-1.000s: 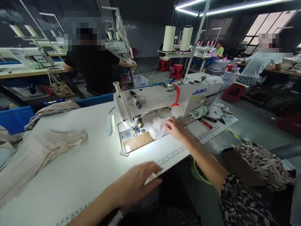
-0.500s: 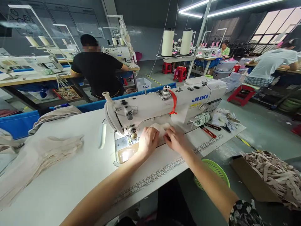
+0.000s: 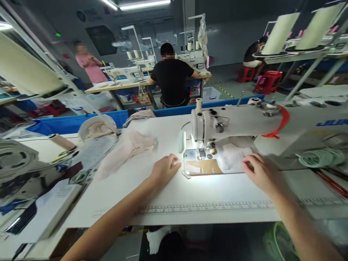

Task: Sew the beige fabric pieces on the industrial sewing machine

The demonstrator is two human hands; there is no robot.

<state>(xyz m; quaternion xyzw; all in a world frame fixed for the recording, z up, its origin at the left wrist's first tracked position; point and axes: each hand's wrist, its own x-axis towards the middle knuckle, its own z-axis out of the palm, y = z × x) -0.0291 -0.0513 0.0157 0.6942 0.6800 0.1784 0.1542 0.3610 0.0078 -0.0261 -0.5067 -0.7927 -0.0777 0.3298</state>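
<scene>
White cloth (image 3: 233,156) lies beneath the sewing machine (image 3: 239,120), right hand (image 3: 257,167) at its edge, grip unclear, left hand (image 3: 165,169) slightly parted, seemingly empty; a one-sided pull could skew or bunch it.

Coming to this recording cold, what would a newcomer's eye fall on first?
Probably the white sewing machine on the right, with its brightly lit needle plate and the red ribbon hanging from its top. Next, the person's bare hands: the left hand left of the plate, the right hand at the edge of a pale cloth.
</scene>
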